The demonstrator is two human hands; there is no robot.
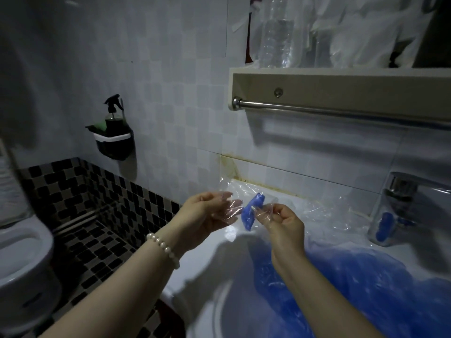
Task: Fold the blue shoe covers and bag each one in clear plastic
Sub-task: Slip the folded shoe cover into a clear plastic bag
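Observation:
A folded blue shoe cover point(251, 212) hangs inside a small clear plastic bag point(231, 211) above the back left of the sink. My right hand point(284, 226) pinches the bag's right edge beside the blue cover. My left hand point(207, 211) holds the bag's left side with its fingers curled against the plastic. A heap of loose blue shoe covers point(353, 284) fills the right side of the basin, under my right forearm. More clear plastic bags point(327, 211) lie on the sink's back ledge.
The white sink point(210, 262) lies below my hands, with a chrome faucet point(400, 206) at the right. Above are a shelf with a towel rail point(341, 111) and plastic bottles. A spray bottle in a wall holder point(114, 132) and a toilet point(22, 259) are at the left.

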